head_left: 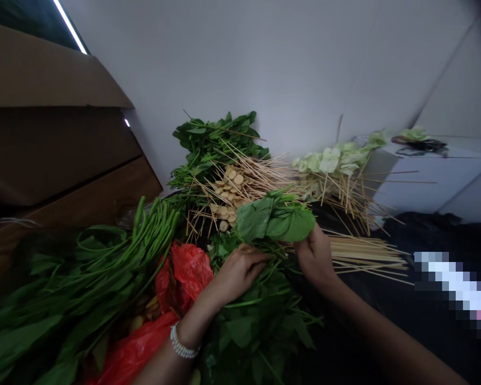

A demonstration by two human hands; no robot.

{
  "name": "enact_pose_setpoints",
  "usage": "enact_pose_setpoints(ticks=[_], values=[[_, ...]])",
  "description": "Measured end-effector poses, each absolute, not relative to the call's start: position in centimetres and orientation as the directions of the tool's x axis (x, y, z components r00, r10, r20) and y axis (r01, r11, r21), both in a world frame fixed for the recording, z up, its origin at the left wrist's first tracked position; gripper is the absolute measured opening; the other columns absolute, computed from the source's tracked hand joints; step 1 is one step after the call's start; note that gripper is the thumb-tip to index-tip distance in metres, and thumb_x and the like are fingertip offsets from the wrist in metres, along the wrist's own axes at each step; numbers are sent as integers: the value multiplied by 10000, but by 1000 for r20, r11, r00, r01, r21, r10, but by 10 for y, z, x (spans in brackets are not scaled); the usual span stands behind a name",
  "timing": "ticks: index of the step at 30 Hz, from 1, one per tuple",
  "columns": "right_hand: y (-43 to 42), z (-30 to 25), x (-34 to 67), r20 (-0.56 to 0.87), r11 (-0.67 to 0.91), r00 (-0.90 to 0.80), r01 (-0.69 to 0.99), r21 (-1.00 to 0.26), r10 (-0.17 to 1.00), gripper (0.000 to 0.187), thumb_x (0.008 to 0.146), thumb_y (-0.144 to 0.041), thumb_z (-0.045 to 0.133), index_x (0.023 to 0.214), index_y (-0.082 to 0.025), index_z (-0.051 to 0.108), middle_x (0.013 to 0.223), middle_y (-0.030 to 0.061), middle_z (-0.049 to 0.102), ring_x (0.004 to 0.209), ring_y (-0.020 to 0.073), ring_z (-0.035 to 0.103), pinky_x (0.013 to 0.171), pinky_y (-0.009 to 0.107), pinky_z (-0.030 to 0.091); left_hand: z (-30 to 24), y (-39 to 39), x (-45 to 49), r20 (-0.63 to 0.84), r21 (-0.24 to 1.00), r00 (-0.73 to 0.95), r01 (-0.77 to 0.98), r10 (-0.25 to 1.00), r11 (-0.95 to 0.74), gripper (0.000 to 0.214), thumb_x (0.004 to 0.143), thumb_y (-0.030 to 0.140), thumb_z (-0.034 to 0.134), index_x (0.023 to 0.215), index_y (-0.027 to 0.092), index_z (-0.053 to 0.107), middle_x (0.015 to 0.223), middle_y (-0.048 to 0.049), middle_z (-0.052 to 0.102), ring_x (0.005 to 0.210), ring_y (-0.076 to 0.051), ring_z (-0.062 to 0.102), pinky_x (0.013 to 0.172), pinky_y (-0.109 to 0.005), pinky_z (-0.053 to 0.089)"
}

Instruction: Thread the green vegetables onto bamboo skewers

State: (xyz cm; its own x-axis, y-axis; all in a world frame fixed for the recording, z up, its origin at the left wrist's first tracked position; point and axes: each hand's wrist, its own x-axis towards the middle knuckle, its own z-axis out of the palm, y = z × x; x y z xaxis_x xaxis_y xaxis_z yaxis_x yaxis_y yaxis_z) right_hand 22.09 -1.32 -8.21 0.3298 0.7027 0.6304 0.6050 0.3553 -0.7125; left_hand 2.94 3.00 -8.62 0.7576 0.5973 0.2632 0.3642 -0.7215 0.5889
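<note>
Crinkled plastic, dry wood and soft leaf surfaces.
The red bag [190, 270] is thin, glossy plastic, sharply creased; the black sheeting [436, 227] looks like darker plastic with a dull sheen. The skewers [364, 254] are pale, smooth, matt wood or bamboo, and the brown panel [132, 184] shows a wood-like grain. The broad green leaves [291, 224] look smooth with a faint satin sheen, the round slices [224, 192] matt. The bracelet [180, 345] is beaded and shiny; the wall [264, 53] is smooth, flat white.

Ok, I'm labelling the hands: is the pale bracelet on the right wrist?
No, the bracelet circles the left wrist; the right wrist is bare.
</note>
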Motion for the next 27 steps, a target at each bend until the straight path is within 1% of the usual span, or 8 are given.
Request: enact_pose_setpoints(ticks=[3,7,12,14,17,21,24,27], values=[[-13,-83,221,620,348,326,604,-717,714,138,854,-177,416,923,-212,530,698,10,590,591,161,527,556,266,380,-89,29,32,258,588,722,410,642,-697,301,941,266,480,1141,243,704,989,-66,744,939,-226,610,841,-334,455],[-13,-83,221,609,341,325,599,-724,724,172,861,-177,413,975,-207,538,717,21,601,618,170,543,561,268,377,-96,32,32,239,608,664,467,709,-643,268,920,263,505,1054,235,735,1005,-60,748,914,-229,641,807,-321,466],[-14,-82,220,608,349,308,596,-723,732,170,877,-180,400,979,-210,533,723,22,614,610,169,548,579,274,385,-97,31,29,161,530,696,537,700,-656,260,841,259,616,1080,241,717,971,-55,696,897,-223,640,774,-300,473],[-14,-81,220,612,350,302,603,-717,731,162,878,-179,393,962,-213,528,706,16,601,606,169,542,580,274,384,-97,31,28,165,518,714,524,680,-676,257,832,245,632,1075,258,713,998,-46,670,932,-215,626,791,-288,469],[-14,-81,220,620,349,299,617,-705,725,140,866,-175,395,914,-216,520,660,4,565,575,167,514,554,271,363,-97,32,28,187,535,736,479,650,-696,212,820,193,641,1006,254,720,1041,-40,650,994,-210,601,853,-285,456],[-14,-83,220,611,348,304,604,-717,731,136,857,-167,403,908,-215,519,661,2,558,559,163,504,537,269,350,-97,33,29,224,547,758,422,612,-723,151,854,153,588,922,222,703,1015,-40,657,1007,-200,579,919,-301,429],[-13,-84,220,615,353,309,600,-718,725,168,844,-151,403,935,-209,531,673,3,567,570,162,510,532,264,344,-97,33,29,215,528,760,438,613,-728,142,851,199,619,975,215,686,1034,-47,656,1020,-211,562,931,-322,429],[-12,-84,220,626,352,321,609,-711,710,153,833,-151,415,904,-206,538,643,-9,553,554,154,494,527,257,335,-98,32,28,193,518,761,458,620,-723,193,829,235,662,1020,230,692,1086,-52,648,1048,-224,550,932,-336,431]])
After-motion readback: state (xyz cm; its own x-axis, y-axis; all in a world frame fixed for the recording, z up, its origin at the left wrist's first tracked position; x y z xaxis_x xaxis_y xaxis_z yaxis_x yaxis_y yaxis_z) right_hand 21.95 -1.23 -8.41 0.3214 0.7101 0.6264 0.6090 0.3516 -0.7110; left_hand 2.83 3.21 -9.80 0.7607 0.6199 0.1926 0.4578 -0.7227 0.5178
